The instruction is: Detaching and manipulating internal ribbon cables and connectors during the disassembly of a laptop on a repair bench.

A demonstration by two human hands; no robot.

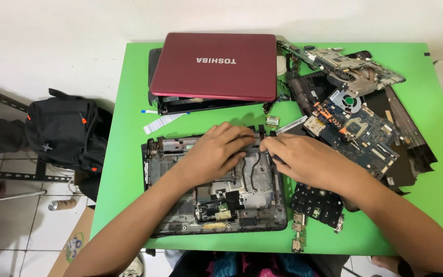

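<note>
Fingertips of both hands meet at the rear edge of an opened laptop base, a grey plastic shell lying flat on the near half of the green table. Left hand rests palm down on the shell's upper middle, fingers curled over the back rim; its grip looks narrow, but whether it pinches anything cannot be told. Right hand comes in from the right, fingertips pressed to the same rim just beside the left ones; its grip is likewise hidden from view. Inside the shell lie stamped metal plates, dark brackets and small connectors, giving a cluttered, angular surface.

Beyond the hands, a closed maroon laptop lid with a smooth, glossy face rests at the far edge of the table, tilted slightly over a black frame. A flat white ribbon cable lies just left of it. To the right, a blue circuit board and a second board with a copper heat sink and fan overlap black plastic panels. A small dark board lies near the right forearm. A black bag sits on the tiled floor to the left.
</note>
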